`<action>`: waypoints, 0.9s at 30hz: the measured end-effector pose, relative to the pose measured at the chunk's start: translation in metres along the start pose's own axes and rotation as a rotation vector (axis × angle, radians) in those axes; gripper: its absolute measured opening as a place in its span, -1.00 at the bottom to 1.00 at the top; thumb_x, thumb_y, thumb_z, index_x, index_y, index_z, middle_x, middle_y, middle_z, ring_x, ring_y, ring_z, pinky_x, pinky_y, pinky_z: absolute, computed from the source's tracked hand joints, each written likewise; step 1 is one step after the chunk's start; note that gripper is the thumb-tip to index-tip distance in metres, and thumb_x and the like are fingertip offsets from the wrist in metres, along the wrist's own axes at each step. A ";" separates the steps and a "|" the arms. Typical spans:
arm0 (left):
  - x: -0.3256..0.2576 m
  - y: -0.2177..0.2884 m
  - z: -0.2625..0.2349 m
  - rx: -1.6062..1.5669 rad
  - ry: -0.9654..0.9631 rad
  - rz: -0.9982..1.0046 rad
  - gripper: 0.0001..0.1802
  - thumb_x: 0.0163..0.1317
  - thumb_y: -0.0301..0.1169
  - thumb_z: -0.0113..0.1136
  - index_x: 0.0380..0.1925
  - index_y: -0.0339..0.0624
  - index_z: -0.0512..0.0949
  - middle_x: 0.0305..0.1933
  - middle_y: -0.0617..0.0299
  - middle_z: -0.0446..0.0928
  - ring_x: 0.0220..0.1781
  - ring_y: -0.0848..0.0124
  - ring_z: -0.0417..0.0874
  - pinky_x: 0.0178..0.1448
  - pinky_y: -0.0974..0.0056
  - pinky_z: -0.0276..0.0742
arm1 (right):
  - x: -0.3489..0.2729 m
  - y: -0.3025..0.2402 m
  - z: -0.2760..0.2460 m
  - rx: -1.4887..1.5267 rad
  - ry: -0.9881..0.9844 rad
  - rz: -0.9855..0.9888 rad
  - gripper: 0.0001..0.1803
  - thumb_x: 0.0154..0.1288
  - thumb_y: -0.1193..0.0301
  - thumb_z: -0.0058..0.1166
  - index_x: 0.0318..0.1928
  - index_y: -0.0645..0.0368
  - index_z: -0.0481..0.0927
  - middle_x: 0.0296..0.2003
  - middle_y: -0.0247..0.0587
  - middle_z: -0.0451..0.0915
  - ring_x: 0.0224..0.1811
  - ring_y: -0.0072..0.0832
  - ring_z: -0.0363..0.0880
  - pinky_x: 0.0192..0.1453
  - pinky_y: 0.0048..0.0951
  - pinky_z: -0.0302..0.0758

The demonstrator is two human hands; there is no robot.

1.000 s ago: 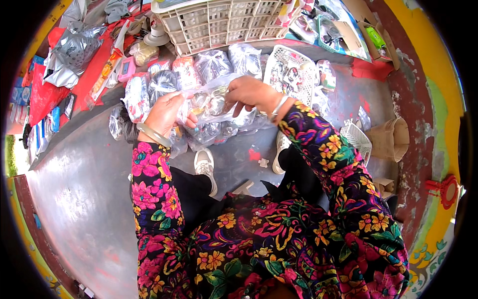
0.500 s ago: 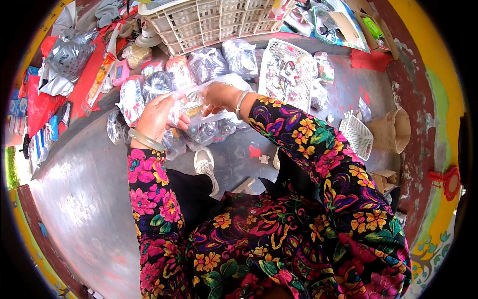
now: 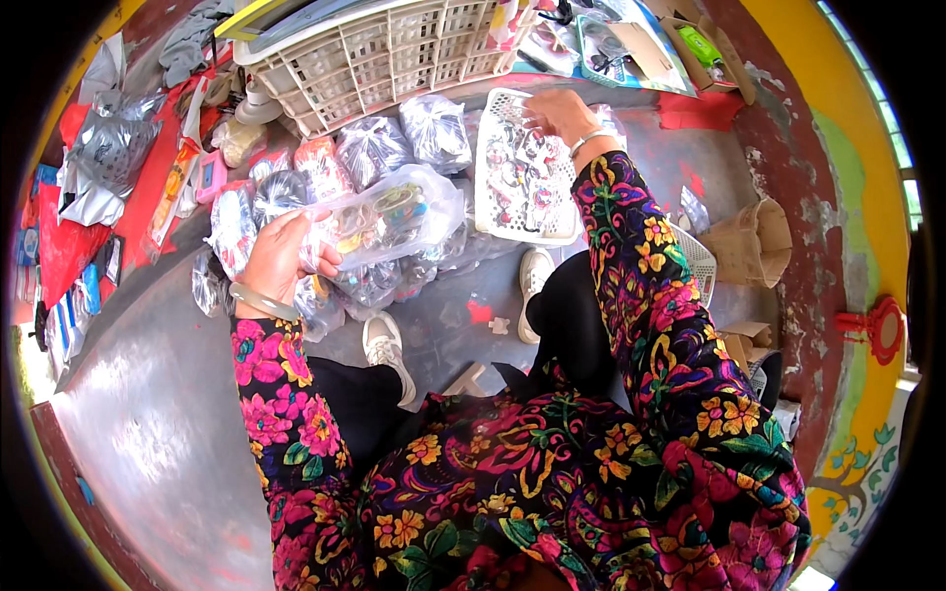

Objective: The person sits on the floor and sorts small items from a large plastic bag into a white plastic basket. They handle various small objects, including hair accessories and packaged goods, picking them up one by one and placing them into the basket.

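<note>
Pinches, between thumb and fingers of the left hand [image 3: 274, 258], one end of a clear plastic bag [image 3: 399, 214] extending rightward from those fingertips. Reaches with the right hand [image 3: 562, 115], fingers bent, over the far end of a white perforated basket [image 3: 527, 235] of small items [image 3: 542, 195]; cannot tell whether gripping anything. Has filled bags [image 3: 434, 133] beyond the left fingers, and a cream crate [image 3: 281, 91] farther out.

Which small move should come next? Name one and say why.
Probably pinch one of the small items in the white basket: the right hand is bent over the basket's far end, while the left hand holds a partly filled, clear plastic bag.
</note>
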State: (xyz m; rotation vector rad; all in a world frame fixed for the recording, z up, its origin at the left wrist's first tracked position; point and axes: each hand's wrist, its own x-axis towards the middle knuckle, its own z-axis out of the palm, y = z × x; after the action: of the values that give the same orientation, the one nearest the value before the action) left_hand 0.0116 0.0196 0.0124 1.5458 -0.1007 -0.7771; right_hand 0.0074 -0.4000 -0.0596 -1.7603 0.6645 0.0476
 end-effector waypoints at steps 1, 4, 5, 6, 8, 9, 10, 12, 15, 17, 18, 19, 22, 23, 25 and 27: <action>-0.008 0.002 -0.004 0.012 0.038 -0.002 -0.61 0.30 -0.27 -0.18 -0.09 -0.44 0.37 -0.35 0.04 0.49 -0.54 0.39 0.55 -0.52 0.42 0.48 | 0.016 0.014 0.004 -0.079 0.034 0.109 -0.69 0.15 0.21 -0.05 -0.51 0.21 0.53 -0.65 -0.31 0.50 -0.62 -0.56 0.46 -0.53 -0.53 0.30; 0.001 0.004 0.005 0.011 -0.007 0.001 -0.60 0.30 -0.27 -0.17 -0.09 -0.44 0.37 -0.25 0.06 0.48 -0.54 0.40 0.54 -0.53 0.42 0.48 | 0.083 0.111 -0.041 -0.416 -0.086 0.251 -0.77 0.15 0.32 -0.06 -0.52 0.20 0.52 -0.58 -0.31 0.53 -0.57 -0.52 0.53 -0.59 -0.46 0.41; 0.017 0.003 0.019 -0.009 -0.089 0.016 -0.60 0.30 -0.27 -0.17 -0.09 -0.44 0.37 -0.25 0.06 0.48 -0.54 0.40 0.54 -0.53 0.41 0.47 | 0.101 0.162 -0.097 -0.635 -0.208 0.171 -0.79 0.16 0.35 -0.06 -0.52 0.20 0.51 -0.56 -0.31 0.54 -0.55 -0.50 0.56 -0.60 -0.43 0.45; 0.017 0.001 0.017 -0.013 -0.090 0.018 -0.61 0.30 -0.27 -0.17 -0.09 -0.44 0.37 -0.25 0.06 0.47 -0.55 0.40 0.54 -0.54 0.41 0.47 | 0.106 0.181 -0.113 -0.850 -0.310 -0.123 -0.61 0.15 0.12 -0.21 -0.44 0.19 0.50 -0.54 -0.25 0.53 -0.55 -0.43 0.54 -0.52 -0.32 0.45; 0.011 0.003 0.014 -0.004 -0.042 0.019 -0.61 0.30 -0.28 -0.18 -0.10 -0.44 0.37 -0.31 0.04 0.48 -0.56 0.39 0.54 -0.56 0.41 0.47 | 0.108 0.183 -0.103 -1.321 -0.377 -0.315 -0.51 0.17 -0.03 -0.26 -0.26 0.17 0.44 -0.44 -0.15 0.53 -0.50 -0.31 0.55 -0.47 -0.24 0.48; 0.007 0.003 0.011 0.007 -0.008 0.004 -0.61 0.30 -0.27 -0.18 -0.11 -0.43 0.37 -0.40 0.03 0.48 -0.59 0.39 0.53 -0.55 0.42 0.46 | 0.105 0.170 -0.071 -1.572 -0.420 -0.175 -0.59 0.21 0.07 -0.17 -0.16 0.16 0.40 -0.37 -0.11 0.54 -0.46 -0.27 0.58 -0.50 -0.26 0.50; 0.001 0.003 0.007 0.016 0.031 -0.009 -0.62 0.30 -0.27 -0.18 -0.11 -0.42 0.37 -0.49 0.02 0.48 -0.62 0.39 0.52 -0.55 0.43 0.45 | 0.095 0.148 -0.032 -0.816 -0.190 0.258 -0.70 0.22 0.21 -0.13 -0.21 0.19 0.42 -0.43 -0.19 0.56 -0.51 -0.37 0.57 -0.62 -0.36 0.43; -0.009 0.005 0.001 0.035 0.064 0.000 -0.61 0.30 -0.26 -0.19 -0.11 -0.42 0.37 -0.58 0.01 0.48 -0.64 0.38 0.51 -0.54 0.43 0.44 | 0.066 0.109 0.004 -0.163 -0.044 0.498 -0.80 0.23 0.35 -0.08 -0.28 0.24 0.44 -0.48 -0.22 0.58 -0.58 -0.45 0.55 -0.74 -0.46 0.36; -0.003 0.008 0.007 0.021 0.041 -0.017 -0.60 0.30 -0.25 -0.19 -0.10 -0.42 0.36 -0.57 0.01 0.47 -0.63 0.38 0.51 -0.53 0.43 0.44 | 0.064 0.110 0.002 -0.629 -0.104 0.297 -0.71 0.12 0.26 0.02 -0.19 0.15 0.43 -0.30 -0.21 0.53 -0.40 -0.39 0.51 -0.47 -0.40 0.37; 0.003 0.011 0.016 0.018 0.019 0.005 -0.60 0.30 -0.26 -0.19 -0.09 -0.43 0.36 -0.57 0.01 0.47 -0.63 0.38 0.51 -0.53 0.42 0.44 | 0.087 0.129 -0.005 -0.874 0.004 0.403 -0.55 0.02 0.18 0.11 -0.06 0.04 0.43 -0.13 -0.25 0.48 -0.19 -0.35 0.49 -0.21 -0.34 0.38; 0.008 0.011 0.020 0.016 0.001 0.014 -0.60 0.30 -0.26 -0.19 -0.09 -0.43 0.36 -0.57 0.01 0.47 -0.63 0.38 0.51 -0.53 0.42 0.44 | 0.099 0.144 -0.012 -0.962 0.089 0.494 -0.47 -0.03 0.14 0.16 0.00 -0.02 0.43 -0.04 -0.27 0.46 -0.09 -0.32 0.47 -0.08 -0.31 0.38; 0.007 0.010 0.020 0.023 -0.006 0.023 -0.60 0.31 -0.26 -0.20 -0.09 -0.43 0.36 -0.57 0.01 0.47 -0.63 0.37 0.51 -0.52 0.42 0.44 | 0.104 0.151 -0.007 -1.032 0.138 0.563 -0.38 -0.08 0.10 0.20 0.06 -0.08 0.42 0.04 -0.29 0.43 0.01 -0.30 0.46 0.05 -0.28 0.39; -0.002 0.007 0.011 0.039 0.032 0.016 -0.60 0.31 -0.27 -0.20 -0.09 -0.43 0.36 -0.57 0.01 0.47 -0.64 0.37 0.50 -0.52 0.41 0.44 | 0.095 0.142 0.011 -1.154 -0.147 0.302 -0.62 -0.11 0.24 0.21 -0.20 0.00 0.49 -0.23 -0.31 0.51 -0.20 -0.38 0.51 -0.18 -0.34 0.42; -0.005 0.008 0.010 0.032 0.046 0.008 -0.61 0.31 -0.27 -0.20 -0.09 -0.44 0.36 -0.57 0.01 0.47 -0.64 0.37 0.50 -0.53 0.41 0.44 | 0.090 0.133 0.013 -1.211 -0.266 0.190 -0.70 -0.12 0.29 0.21 -0.29 0.03 0.52 -0.33 -0.32 0.53 -0.27 -0.41 0.53 -0.26 -0.36 0.43; 0.000 0.009 0.012 0.018 0.019 0.007 -0.61 0.31 -0.28 -0.19 -0.09 -0.43 0.36 -0.48 0.03 0.48 -0.60 0.37 0.52 -0.54 0.41 0.45 | 0.090 0.134 -0.016 -1.201 -0.330 0.138 -0.85 -0.14 0.38 0.21 -0.47 0.08 0.57 -0.51 -0.33 0.58 -0.40 -0.46 0.56 -0.41 -0.40 0.45; 0.007 0.006 0.012 0.009 -0.014 0.007 -0.63 0.30 -0.30 -0.18 -0.10 -0.43 0.38 -0.29 0.07 0.49 -0.53 0.38 0.55 -0.55 0.41 0.48 | 0.098 0.146 -0.045 -1.085 -0.199 0.216 -0.93 -0.13 0.39 0.15 -0.51 0.00 0.60 -0.52 -0.36 0.60 -0.43 -0.46 0.56 -0.41 -0.43 0.44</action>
State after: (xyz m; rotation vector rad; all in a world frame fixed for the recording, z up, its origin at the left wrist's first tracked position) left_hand 0.0127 0.0055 0.0157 1.5481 -0.1200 -0.7824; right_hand 0.0091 -0.5013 -0.2101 -2.6416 0.7317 0.8571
